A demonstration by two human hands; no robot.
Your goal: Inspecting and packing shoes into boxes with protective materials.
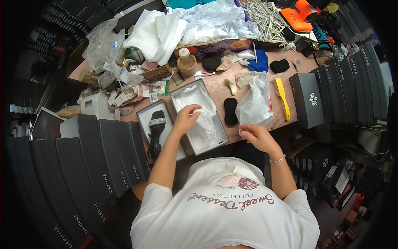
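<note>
My left hand [187, 119] is over an open grey shoebox [221, 140] with a white inside. Its fingers are pinched on crumpled white wrapping [204, 124] that lies in the box; what the wrapping covers, if anything, is hidden. Just left of that box, a black sandal [156, 132] with a glittery strap lies in a shallow grey tray or lid [169, 145]. At the table's near edge my right hand [261, 139] is closed at the lower corner of a translucent plastic bag [256, 101]. A black oval pad [231, 111] sits between the box and the bag.
A yellow-handled brush [282, 99] lies right of the bag. Dark shoeboxes stand in rows at left [91, 153] and right [306, 99]. Along the back are a glue bottle [186, 62], plastic bags [219, 23], white sticks [267, 20] and an orange tool [296, 20].
</note>
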